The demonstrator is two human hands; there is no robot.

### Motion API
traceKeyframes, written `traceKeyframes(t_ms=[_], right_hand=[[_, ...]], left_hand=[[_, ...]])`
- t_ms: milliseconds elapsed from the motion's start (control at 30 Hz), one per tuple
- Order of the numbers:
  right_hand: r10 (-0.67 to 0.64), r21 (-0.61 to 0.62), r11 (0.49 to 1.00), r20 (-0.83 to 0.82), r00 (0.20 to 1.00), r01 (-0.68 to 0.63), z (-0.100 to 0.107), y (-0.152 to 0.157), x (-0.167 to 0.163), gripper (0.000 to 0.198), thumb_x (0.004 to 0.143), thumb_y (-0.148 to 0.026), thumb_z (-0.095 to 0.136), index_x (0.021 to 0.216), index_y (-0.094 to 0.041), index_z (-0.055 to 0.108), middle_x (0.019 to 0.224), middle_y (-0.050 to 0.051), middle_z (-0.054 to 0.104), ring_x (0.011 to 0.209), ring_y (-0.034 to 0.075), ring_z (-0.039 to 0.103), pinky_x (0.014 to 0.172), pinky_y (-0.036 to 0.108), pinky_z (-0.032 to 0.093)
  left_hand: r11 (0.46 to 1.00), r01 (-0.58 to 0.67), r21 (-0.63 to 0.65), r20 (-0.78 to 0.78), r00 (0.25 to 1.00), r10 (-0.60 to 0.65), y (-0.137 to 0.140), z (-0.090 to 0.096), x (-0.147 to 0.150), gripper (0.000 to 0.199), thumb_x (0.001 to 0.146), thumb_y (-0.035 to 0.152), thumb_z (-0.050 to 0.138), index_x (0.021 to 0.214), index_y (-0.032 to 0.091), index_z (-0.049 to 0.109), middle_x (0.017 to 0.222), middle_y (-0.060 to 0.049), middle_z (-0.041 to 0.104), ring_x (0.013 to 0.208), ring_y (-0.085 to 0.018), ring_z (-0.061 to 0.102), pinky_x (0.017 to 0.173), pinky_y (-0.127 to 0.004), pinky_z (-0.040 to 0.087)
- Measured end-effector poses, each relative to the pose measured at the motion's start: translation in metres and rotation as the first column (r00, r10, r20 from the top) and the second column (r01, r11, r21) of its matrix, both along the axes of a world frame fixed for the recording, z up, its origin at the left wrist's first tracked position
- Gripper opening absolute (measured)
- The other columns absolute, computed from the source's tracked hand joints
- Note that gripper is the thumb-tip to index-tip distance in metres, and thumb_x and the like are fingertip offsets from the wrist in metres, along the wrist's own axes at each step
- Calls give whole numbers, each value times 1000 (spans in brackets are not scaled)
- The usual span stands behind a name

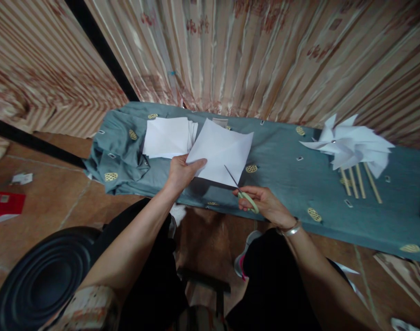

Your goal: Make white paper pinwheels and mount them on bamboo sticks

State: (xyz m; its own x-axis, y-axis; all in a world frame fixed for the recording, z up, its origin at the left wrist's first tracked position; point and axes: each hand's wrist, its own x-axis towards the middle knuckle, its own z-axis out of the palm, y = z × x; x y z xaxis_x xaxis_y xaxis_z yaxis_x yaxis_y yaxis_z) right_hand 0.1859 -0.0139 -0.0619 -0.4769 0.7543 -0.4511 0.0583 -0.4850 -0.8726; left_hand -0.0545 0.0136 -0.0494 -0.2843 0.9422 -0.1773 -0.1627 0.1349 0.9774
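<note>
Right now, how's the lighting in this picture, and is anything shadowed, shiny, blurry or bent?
Head view: lighting dim overall; a dark shadow on the cloth below the held sheet; a small glint on the bracelet. Head view: pinwheels slightly soft; the curtain's stripes fan outward, suggesting wide-angle distortion.

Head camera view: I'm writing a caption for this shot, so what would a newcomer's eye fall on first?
Probably the bright white sheet at the centre, held by the left hand, with the green-handled scissors in the right hand at its near corner. Next, the cluster of white paper pinwheels on sticks, lying toward the right of the blue-green cloth.
</note>
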Motion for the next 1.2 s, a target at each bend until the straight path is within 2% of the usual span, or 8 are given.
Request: traceKeyframes(t_ms=[367, 633, 967, 1200], right_hand=[[-10, -14, 1000, 12, 1000, 11, 3, 1, -2, 48, 52, -41, 90, 88, -16, 69, 63, -3, 65, 58, 8, 59, 56, 22, 46], [-19, -12, 1000, 30, 999, 19, 1, 1, -2, 51, 51, -44, 90, 89, -16, 71, 64, -2, 66, 58, 10, 60, 54, 23, 46], [7, 16, 1000, 39, 999, -8, 5, 0, -5, 44, 50, -43, 89, 75, -17, 63, 64, -2, 65, 55, 8, 57, 53, 22, 45], [20, 25, 999, 54, 998, -22, 3, 1, -3, 45, 53, -44, 88, 79, -17, 65, 66, -1, 65, 58, 9, 57, 56, 24, 46]], left_hand=[[1000, 23, -15, 31, 999, -23, -1, -2, 3, 33, 48, 29, 84, 69, 8, 71, 58, 0, 64, 51, -10, 54, 51, -22, 42], [999, 33, -19, -16, 999, -33, -1, -6, 0, 32, 50, 30, 83, 70, 8, 71, 56, 0, 63, 50, -10, 52, 49, -22, 40], [998, 61, -29, -43, 997, -62, -4, -1, 4, 29, 50, 32, 82, 65, 9, 71, 54, 1, 59, 48, -9, 48, 47, -22, 37], [998, 64, -18, -24, 998, -65, -4, 1, 5, 29, 49, 31, 82, 64, 9, 70, 55, 1, 60, 49, -9, 49, 49, -22, 39]])
